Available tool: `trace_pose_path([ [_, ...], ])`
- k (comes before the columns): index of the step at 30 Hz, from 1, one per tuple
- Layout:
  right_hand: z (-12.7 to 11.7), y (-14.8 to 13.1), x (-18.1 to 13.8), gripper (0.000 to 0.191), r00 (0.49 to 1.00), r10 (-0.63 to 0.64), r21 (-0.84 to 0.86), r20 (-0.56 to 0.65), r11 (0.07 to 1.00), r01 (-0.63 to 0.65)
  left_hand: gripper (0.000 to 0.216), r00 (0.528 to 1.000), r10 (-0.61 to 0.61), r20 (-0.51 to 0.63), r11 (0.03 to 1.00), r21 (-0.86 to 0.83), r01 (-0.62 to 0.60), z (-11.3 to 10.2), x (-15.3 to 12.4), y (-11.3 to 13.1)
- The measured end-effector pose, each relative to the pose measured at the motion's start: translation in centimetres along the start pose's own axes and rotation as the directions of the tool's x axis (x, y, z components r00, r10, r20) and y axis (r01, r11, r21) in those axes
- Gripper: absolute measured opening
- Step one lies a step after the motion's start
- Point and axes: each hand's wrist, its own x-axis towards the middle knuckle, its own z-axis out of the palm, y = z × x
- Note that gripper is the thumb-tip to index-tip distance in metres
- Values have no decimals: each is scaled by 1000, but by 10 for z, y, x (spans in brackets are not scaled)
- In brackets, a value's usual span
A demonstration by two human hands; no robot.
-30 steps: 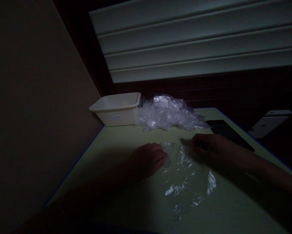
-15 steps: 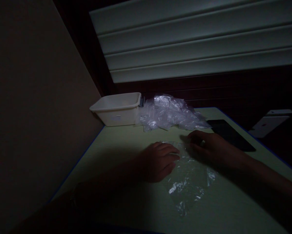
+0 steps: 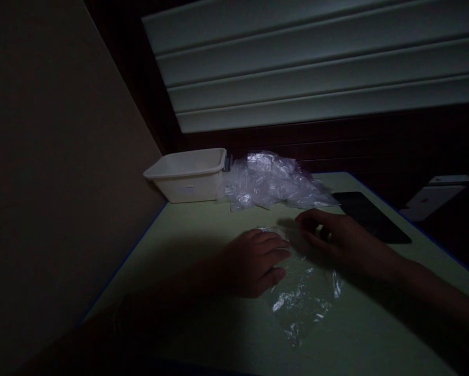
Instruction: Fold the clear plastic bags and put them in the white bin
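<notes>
A clear plastic bag [image 3: 301,297] lies crinkled on the pale green tabletop, catching light along its creases. Resting on its upper left part is my left hand [image 3: 260,261], palm down with the fingers stretched out. My right hand [image 3: 332,235] is over the bag's upper right side, its thumb and bent fingers apart and nothing visible between them. Whether its fingertips touch the plastic I cannot tell in the dim light. Beyond both hands sits a pile of clear plastic bags [image 3: 273,183].
A white plastic bin [image 3: 191,185] stands at the back left, beside the pile. A black tablet [image 3: 371,216] lies at the right. Farther right is a white box [image 3: 434,201] with an apple logo. A wall [image 3: 62,156] borders the left side of the table [image 3: 167,224].
My right hand has shifted slightly left over the bag, its thumb and fingers a little wider apart. My left hand stays almost in place on the plastic.
</notes>
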Motion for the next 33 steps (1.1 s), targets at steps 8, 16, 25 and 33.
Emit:
trace_pose_path([
  [8,0,-1,1,17,999,32,-7,26,999,-32,43,1000,-11,0,1000,5,11,-1,0,1],
  [16,1,-4,1,18,1000,2,-38,11,999,-1,45,1000,-12,19,1000,-2,12,0,-1,1],
  [25,17,0,5,31,992,95,-193,-82,975,-109,47,1000,-6,21,1000,-11,6,-1,-1,1],
  [33,29,-7,7,15,999,-17,-370,-38,929,1,48,1000,-9,24,1000,-8,10,-2,0,2],
])
